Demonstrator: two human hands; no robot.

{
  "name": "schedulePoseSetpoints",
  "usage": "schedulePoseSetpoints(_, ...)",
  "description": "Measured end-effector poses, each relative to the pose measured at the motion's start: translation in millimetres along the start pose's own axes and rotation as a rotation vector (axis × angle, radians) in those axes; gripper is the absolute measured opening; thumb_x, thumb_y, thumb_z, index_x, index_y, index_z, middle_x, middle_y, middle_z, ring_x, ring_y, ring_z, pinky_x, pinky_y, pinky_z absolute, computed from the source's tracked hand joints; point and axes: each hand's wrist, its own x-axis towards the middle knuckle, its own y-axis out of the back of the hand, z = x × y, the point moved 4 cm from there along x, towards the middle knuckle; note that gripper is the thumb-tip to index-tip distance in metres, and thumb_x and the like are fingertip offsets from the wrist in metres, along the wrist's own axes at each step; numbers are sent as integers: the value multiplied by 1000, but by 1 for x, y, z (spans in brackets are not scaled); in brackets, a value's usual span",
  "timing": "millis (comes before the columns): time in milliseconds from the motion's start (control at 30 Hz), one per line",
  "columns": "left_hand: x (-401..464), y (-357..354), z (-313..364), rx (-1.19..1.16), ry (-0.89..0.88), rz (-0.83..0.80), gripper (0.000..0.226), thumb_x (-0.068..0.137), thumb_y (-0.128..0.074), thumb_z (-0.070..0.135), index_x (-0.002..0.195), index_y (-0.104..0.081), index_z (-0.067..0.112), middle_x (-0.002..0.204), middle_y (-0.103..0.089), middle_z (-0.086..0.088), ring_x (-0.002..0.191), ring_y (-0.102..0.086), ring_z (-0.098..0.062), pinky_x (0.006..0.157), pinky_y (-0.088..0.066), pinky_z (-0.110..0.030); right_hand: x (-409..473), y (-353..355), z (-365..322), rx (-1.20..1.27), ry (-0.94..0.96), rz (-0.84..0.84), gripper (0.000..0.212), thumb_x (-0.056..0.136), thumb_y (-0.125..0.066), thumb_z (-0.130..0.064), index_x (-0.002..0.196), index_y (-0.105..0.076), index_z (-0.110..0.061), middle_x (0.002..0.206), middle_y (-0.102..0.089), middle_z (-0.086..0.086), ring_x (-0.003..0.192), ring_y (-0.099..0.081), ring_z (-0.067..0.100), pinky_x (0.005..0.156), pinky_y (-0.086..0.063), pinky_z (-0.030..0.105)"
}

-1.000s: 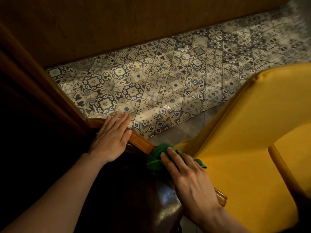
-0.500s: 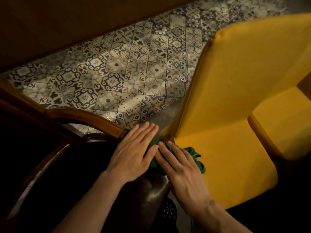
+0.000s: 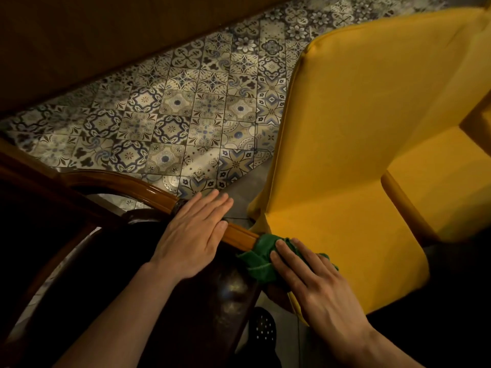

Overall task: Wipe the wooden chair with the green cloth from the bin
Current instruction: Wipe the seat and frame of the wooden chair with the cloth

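Note:
The wooden chair [image 3: 138, 188] has a curved, glossy brown top rail and a dark padded back, seen from above at lower left. My left hand [image 3: 194, 235] lies flat on the rail with fingers straight and together, holding nothing. The green cloth [image 3: 259, 257] is bunched on the rail's right end, just right of my left hand. My right hand [image 3: 310, 277] presses down on the cloth with fingers spread over it; part of the cloth is hidden under the palm.
A yellow upholstered chair [image 3: 358, 144] with a wooden arm [image 3: 403, 205] stands close on the right, touching the rail's end. Patterned floor tiles [image 3: 186, 107] lie beyond the rail. A brown wall panel [image 3: 79, 35] runs along the top left.
My left hand slid right along the rail toward the cloth. My right hand and the cloth moved right to the rail's end. The view shifted right, showing more of the yellow chair.

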Motion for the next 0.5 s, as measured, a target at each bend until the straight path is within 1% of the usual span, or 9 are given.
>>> schedulePoseSetpoints(67, 1, 0, 1, -7, -5, 12, 56, 106, -18, 41, 156, -33, 21, 163, -31, 7, 153, -12, -3, 126, -6, -35, 2, 0, -1, 4, -8, -17, 53, 90, -42, -19, 140, -56, -12, 149, -52, 9, 132, -52, 38, 90, -56, 45)
schedulePoseSetpoints(100, 0, -1, 1, -14, -2, 20, 56, 106, -18, 41, 156, -34, 20, 163, -32, 7, 153, -13, -4, 126, -6, -36, 5, 0, -3, 5, -5, -23, 52, 90, -46, -19, 141, -56, -12, 149, -51, 9, 133, -51, 38, 90, -56, 45)
schedulePoseSetpoints(133, 0, -1, 1, -22, 3, 29, 56, 106, -18, 41, 155, -35, 20, 162, -33, 6, 153, -14, -5, 126, -7, -36, 9, 0, -5, 4, 3, -31, 51, 90, -54, -19, 141, -56, -12, 149, -51, 9, 133, -51, 38, 89, -57, 45)
schedulePoseSetpoints(200, 1, -2, 1, -29, 16, 39, 56, 106, -16, 42, 155, -35, 20, 162, -33, 6, 153, -13, -5, 126, -7, -38, 21, 1, -11, 23, 5, -76, 61, 83, -76, -19, 140, -56, -12, 149, -51, 10, 133, -52, 38, 91, -56, 45)
schedulePoseSetpoints(233, 1, -3, 2, -31, 21, 38, 57, 106, -14, 42, 155, -34, 20, 162, -32, 7, 153, -12, -5, 126, -7, -38, 29, 2, -15, 40, 5, -105, 66, 79, -81, -20, 140, -56, -12, 149, -51, 10, 133, -52, 37, 93, -55, 46)
schedulePoseSetpoints(267, 1, -3, 2, -35, 21, 35, 58, 106, -13, 43, 155, -34, 20, 163, -32, 7, 153, -11, -5, 126, -6, -38, 38, 3, -19, 60, 3, -119, 69, 78, -82, -20, 141, -56, -13, 150, -51, 10, 134, -51, 37, 96, -53, 46)
schedulePoseSetpoints(333, 1, -1, 3, -42, 11, 28, 59, 106, -13, 42, 156, -32, 19, 163, -31, 6, 153, -11, -5, 126, -5, -37, 56, 7, -30, 112, -5, -115, 64, 82, -76, -18, 142, -54, -12, 151, -49, 9, 136, -49, 36, 101, -50, 48)
schedulePoseSetpoints(400, 1, 1, 2, -64, 6, 19, 58, 106, -13, 40, 156, -31, 18, 164, -29, 6, 153, -10, -4, 126, -5, -37, 73, 10, -42, 156, -7, -89, 56, 91, -64, -14, 145, -49, -13, 153, -46, 9, 139, -44, 36, 108, -44, 50)
schedulePoseSetpoints(500, 2, 2, 1, -91, 10, 10, 58, 106, -12, 40, 157, -31, 18, 164, -29, 6, 153, -9, -3, 126, -7, -38, 85, 2, -51, 249, -8, -132, 56, 104, -44, -16, 157, -26, -16, 165, -24, 7, 151, -20, 34, 121, -21, 49)
